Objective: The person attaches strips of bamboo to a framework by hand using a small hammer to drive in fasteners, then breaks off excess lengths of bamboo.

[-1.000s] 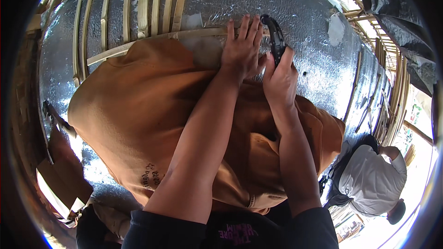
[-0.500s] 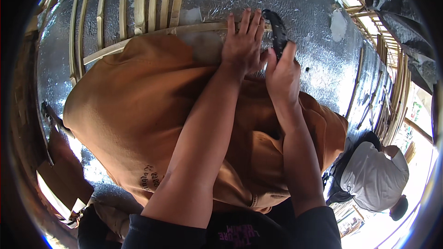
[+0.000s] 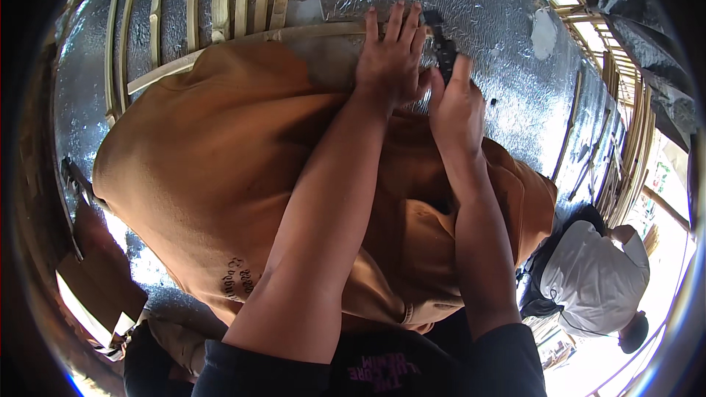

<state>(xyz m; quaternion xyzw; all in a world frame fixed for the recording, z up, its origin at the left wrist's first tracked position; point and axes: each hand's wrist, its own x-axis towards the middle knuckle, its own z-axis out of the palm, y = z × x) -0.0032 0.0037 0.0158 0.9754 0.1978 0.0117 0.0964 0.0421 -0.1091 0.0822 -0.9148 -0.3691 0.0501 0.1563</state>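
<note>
Head view: left hand is lying palm down across a bamboo strip, fingers slightly spread; cannot tell whether the thumb is pinching anything. Right hand is gripping the near end of a dark tool, fingers wrapped round it, just right of the left fingers. Strip is running along the far side of the brown cloth, above the silver sheet; slats are lying beyond it, far left.

Main risk: tool is sitting very near the left fingertips, so a slip could be catching them; cannot tell if a bare edge is showing. Flat hand is not visibly wrapping the strip, so a sideways push might be sliding it. Loose cloth is bunching under the wrists, possibly snagging.
</note>
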